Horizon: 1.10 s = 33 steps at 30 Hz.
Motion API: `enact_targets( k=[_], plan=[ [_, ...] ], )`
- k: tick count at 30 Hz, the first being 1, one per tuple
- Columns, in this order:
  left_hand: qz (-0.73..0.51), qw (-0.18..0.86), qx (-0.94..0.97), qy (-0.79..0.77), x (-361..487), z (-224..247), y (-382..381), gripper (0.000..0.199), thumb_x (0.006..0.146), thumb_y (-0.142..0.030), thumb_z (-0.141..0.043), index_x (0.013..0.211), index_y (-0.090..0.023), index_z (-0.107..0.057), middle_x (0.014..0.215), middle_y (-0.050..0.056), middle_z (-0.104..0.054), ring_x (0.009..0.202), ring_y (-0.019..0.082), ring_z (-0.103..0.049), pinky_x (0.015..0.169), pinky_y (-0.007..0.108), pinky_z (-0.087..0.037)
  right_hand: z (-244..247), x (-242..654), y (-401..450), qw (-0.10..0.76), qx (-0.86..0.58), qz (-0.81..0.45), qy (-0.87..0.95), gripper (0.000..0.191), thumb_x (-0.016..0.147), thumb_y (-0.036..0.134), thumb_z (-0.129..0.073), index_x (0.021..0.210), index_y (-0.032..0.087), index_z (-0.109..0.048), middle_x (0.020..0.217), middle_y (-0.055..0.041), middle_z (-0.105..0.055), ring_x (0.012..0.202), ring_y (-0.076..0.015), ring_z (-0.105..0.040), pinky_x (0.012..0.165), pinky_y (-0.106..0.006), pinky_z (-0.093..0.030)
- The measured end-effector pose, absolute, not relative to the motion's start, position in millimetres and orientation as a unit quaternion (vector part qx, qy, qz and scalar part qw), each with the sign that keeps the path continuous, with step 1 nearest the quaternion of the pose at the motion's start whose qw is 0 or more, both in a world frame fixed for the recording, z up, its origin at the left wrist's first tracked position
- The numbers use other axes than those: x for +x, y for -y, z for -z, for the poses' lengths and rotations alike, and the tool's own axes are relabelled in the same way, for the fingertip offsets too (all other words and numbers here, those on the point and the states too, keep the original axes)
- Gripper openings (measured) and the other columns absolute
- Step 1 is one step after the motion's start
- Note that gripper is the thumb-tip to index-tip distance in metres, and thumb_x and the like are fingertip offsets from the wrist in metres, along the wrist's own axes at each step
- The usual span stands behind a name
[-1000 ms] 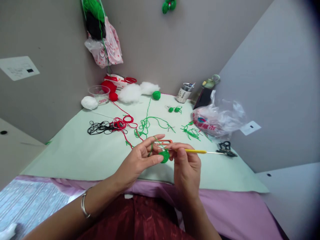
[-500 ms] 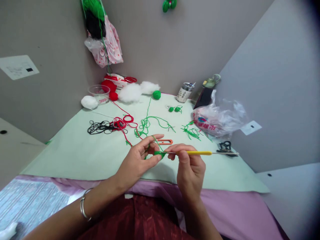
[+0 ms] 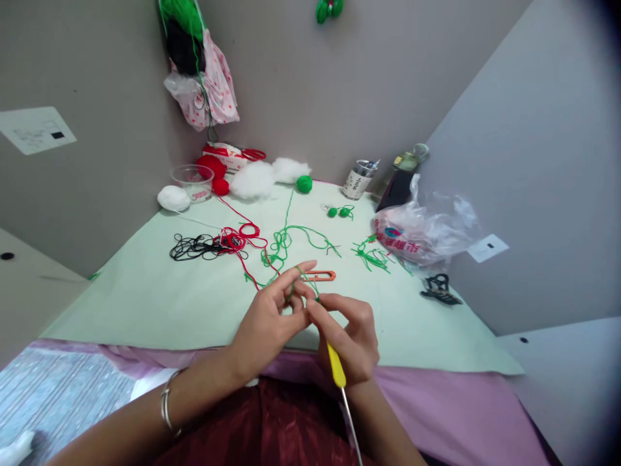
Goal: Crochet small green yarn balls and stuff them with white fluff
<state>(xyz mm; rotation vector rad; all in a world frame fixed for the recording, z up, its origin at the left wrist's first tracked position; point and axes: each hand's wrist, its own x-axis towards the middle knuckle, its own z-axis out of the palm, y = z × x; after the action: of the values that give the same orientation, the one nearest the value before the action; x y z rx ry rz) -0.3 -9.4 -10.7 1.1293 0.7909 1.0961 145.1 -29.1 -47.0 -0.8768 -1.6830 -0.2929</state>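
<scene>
My left hand is closed, thumb and fingertips pinching a small green crochet piece that the fingers mostly hide. A strand of green yarn runs over its raised index finger to the piece. In my right hand is a crochet hook, its yellow handle slanting down toward me and its upper end at the piece. Both hands' fingertips meet there. Just beyond them lie orange thread snips, partly covered by the left fingers.
Tangled green yarn, red yarn and black yarn lie on the pale green tabletop. White stuffing and a clear tub stand behind. To the right are a plastic bag and black hair claw.
My right hand has moved left and turned, swinging the hook's yellow handle from pointing right to pointing down toward me. The green piece is now more hidden by fingers.
</scene>
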Motion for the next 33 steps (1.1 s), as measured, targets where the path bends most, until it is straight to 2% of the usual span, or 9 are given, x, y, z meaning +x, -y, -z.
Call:
enact_targets(
  k=[3,6,10,13,15,21,27,30,33],
  plan=[
    [-0.413,0.779,0.385,-0.273,-3.6,9.4,3.5,0.059,0.08,-0.032,-0.083,0.136,-0.023,-0.066,0.082,-0.003,-0.054,0.058,0.004,-0.033,0.05,0.018,-0.026,40.1,147.9,28.2,0.605,-0.372,0.027,0.704,0.031,0.094,0.01,-0.064,0.116,0.03,-0.075,0.103,-0.0058,-0.072,0.092,-0.0197,-0.069,0.073,-0.034,-0.058],
    [-0.418,0.796,0.355,-0.256,-7.6,7.9,-1.5,0.047,0.08,-0.028,-0.083,0.125,-0.024,-0.073,0.075,-0.005,-0.047,0.054,0.003,-0.019,0.046,0.019,-0.015,25.6,153.2,26.7,0.662,-0.378,-0.139,0.632,0.023,0.099,0.014,-0.056,0.103,0.026,-0.075,0.085,-0.0023,-0.07,0.076,-0.0162,-0.064,0.07,-0.033,-0.053],
    [-0.426,0.768,0.399,-0.264,-7.6,8.1,0.2,0.041,0.08,-0.028,-0.083,0.12,-0.028,-0.077,0.086,-0.002,-0.053,0.059,0.004,-0.031,0.049,0.019,-0.021,18.5,154.2,22.5,0.694,-0.354,-0.299,0.551,0.022,0.102,0.022,-0.054,0.091,0.024,-0.073,0.081,-0.0006,-0.067,0.07,-0.0141,-0.06,0.069,-0.031,-0.05],
    [-0.445,0.732,0.433,-0.279,-4.4,11.2,4.1,0.041,0.08,-0.03,-0.083,0.121,-0.03,-0.077,0.095,0.001,-0.06,0.071,0.007,-0.045,0.057,0.019,-0.033,21.6,150.7,20.4,0.669,-0.371,-0.292,0.574,0.019,0.101,0.021,-0.058,0.092,0.024,-0.075,0.087,-0.002,-0.071,0.084,-0.0163,-0.065,0.078,-0.032,-0.051],
    [-0.468,0.71,0.438,-0.292,-2.9,13.2,5.4,0.04,0.082,-0.029,-0.083,0.121,-0.032,-0.076,0.098,0.001,-0.062,0.074,0.007,-0.049,0.062,0.019,-0.036,23.5,148.7,20.7,0.662,-0.383,-0.278,0.581,0.02,0.101,0.02,-0.058,0.095,0.025,-0.076,0.089,-0.0013,-0.072,0.083,-0.0156,-0.064,0.079,-0.032,-0.051],
    [-0.444,0.743,0.404,-0.295,-4.3,10.1,2.6,0.05,0.082,-0.026,-0.081,0.13,-0.031,-0.07,0.095,-0.002,-0.059,0.056,0.002,-0.033,0.048,0.018,-0.023,23.8,151.2,22.7,0.665,-0.382,-0.293,0.572,0.018,0.1,0.022,-0.059,0.093,0.025,-0.076,0.084,-0.0006,-0.07,0.079,-0.0151,-0.063,0.077,-0.032,-0.05],
    [-0.401,0.816,0.353,-0.223,-8.1,6.6,-1.7,0.034,0.082,-0.018,-0.073,0.115,-0.021,-0.078,0.091,-0.001,-0.052,0.052,-0.001,-0.025,0.047,0.017,-0.021,20.3,159.3,13.8,0.694,-0.345,-0.395,0.493,0.023,0.099,0.032,-0.06,0.083,0.021,-0.072,0.075,-0.0006,-0.064,0.062,-0.0116,-0.057,0.059,-0.027,-0.049],
    [-0.412,0.789,0.387,-0.241,-7.1,6.7,1.3,0.035,0.084,-0.021,-0.076,0.118,-0.026,-0.077,0.094,-0.001,-0.055,0.051,-0.002,-0.033,0.05,0.018,-0.027,20.1,157.1,13.9,0.683,-0.334,-0.413,0.502,0.023,0.099,0.034,-0.06,0.084,0.021,-0.071,0.075,-0.0007,-0.064,0.062,-0.012,-0.058,0.058,-0.026,-0.05],
    [-0.421,0.745,0.45,-0.256,-5.9,6.3,4.1,0.038,0.086,-0.027,-0.076,0.124,-0.028,-0.074,0.107,0.002,-0.064,0.059,0.002,-0.048,0.063,0.022,-0.041,21.7,152.9,18.9,0.669,-0.375,-0.324,0.554,0.018,0.099,0.03,-0.06,0.091,0.023,-0.075,0.083,-0.0024,-0.071,0.075,-0.0149,-0.065,0.07,-0.029,-0.055]
  ],
)
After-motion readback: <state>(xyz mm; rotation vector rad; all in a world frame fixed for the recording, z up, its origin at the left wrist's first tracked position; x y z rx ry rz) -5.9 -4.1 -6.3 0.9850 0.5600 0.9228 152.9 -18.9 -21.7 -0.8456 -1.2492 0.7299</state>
